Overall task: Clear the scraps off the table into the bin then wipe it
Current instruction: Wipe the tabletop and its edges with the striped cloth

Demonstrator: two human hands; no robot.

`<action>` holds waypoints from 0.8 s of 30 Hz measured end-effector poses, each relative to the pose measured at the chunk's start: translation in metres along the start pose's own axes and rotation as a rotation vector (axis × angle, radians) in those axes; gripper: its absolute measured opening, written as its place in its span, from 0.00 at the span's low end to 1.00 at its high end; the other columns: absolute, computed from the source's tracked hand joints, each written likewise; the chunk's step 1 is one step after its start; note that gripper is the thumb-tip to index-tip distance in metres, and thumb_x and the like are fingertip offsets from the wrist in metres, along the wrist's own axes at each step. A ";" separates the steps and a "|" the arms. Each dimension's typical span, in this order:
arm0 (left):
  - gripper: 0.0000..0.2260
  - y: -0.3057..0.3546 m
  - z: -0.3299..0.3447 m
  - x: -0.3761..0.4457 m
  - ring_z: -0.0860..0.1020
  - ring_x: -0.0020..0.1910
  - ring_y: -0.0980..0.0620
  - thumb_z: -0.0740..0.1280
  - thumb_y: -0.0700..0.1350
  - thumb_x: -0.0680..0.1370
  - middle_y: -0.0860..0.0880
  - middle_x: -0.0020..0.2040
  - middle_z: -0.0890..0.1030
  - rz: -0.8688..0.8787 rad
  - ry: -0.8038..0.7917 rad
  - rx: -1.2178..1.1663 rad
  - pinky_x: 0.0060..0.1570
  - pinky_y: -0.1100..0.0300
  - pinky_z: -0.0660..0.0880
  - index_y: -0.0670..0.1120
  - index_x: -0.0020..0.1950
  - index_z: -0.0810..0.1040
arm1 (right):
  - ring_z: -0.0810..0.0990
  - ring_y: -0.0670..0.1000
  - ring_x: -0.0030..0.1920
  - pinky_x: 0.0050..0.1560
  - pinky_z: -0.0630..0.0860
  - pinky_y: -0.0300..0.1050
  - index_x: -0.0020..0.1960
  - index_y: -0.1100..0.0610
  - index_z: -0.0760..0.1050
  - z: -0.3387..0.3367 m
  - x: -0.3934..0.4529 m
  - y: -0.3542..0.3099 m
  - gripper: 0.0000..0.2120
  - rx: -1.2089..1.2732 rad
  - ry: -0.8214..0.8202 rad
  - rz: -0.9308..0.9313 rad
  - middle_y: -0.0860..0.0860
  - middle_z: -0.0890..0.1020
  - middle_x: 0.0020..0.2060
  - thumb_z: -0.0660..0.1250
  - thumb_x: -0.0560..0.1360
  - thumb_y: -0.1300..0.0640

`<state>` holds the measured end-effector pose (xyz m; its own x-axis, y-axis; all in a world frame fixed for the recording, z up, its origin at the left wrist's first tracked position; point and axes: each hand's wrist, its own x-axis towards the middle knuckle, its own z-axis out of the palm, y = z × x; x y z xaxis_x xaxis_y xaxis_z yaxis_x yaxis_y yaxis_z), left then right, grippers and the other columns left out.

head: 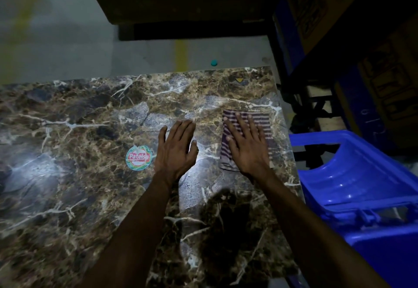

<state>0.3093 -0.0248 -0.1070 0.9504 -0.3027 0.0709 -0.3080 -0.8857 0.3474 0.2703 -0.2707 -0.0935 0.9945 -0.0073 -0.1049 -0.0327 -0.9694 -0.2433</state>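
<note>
your right hand [248,145] lay flat on the striped cloth [264,125], fingers [239,125] straight and slightly spread, pressing it onto the marble-patterned desk [79,118] near its right edge. your left hand [177,149] rested open beside it, fingers together, thumb apart, holding nothing. a round sticker [138,158] sat just left of that hand. the blue bin [362,186] stood beside the desk's right edge.

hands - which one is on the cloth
The right hand: it lies flat, fingers spread, on the striped cloth. The left hand lies flat on the bare marble table beside it.
</note>
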 end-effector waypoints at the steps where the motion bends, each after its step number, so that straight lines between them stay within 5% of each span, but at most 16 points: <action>1: 0.25 0.001 0.000 0.000 0.61 0.81 0.52 0.58 0.54 0.83 0.53 0.80 0.67 0.000 0.006 0.001 0.79 0.41 0.52 0.52 0.80 0.67 | 0.41 0.54 0.84 0.82 0.48 0.61 0.83 0.37 0.42 0.001 0.000 0.000 0.26 -0.003 0.008 -0.002 0.45 0.45 0.84 0.46 0.88 0.41; 11: 0.27 0.003 -0.001 0.004 0.57 0.82 0.53 0.56 0.55 0.84 0.55 0.83 0.61 -0.006 -0.040 0.071 0.79 0.42 0.52 0.54 0.83 0.59 | 0.39 0.54 0.84 0.82 0.45 0.61 0.83 0.37 0.39 0.002 0.009 0.003 0.26 0.000 0.003 -0.038 0.45 0.42 0.84 0.45 0.88 0.41; 24: 0.26 0.009 0.000 0.006 0.63 0.79 0.49 0.58 0.53 0.81 0.52 0.80 0.67 -0.044 -0.043 0.036 0.78 0.38 0.54 0.51 0.79 0.68 | 0.40 0.53 0.84 0.82 0.45 0.59 0.84 0.38 0.41 0.008 -0.007 -0.021 0.27 -0.017 -0.021 -0.128 0.46 0.44 0.84 0.46 0.88 0.41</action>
<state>0.3124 -0.0350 -0.1031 0.9607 -0.2771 0.0158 -0.2678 -0.9103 0.3157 0.2631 -0.2488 -0.0951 0.9881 0.1215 -0.0943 0.0960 -0.9661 -0.2396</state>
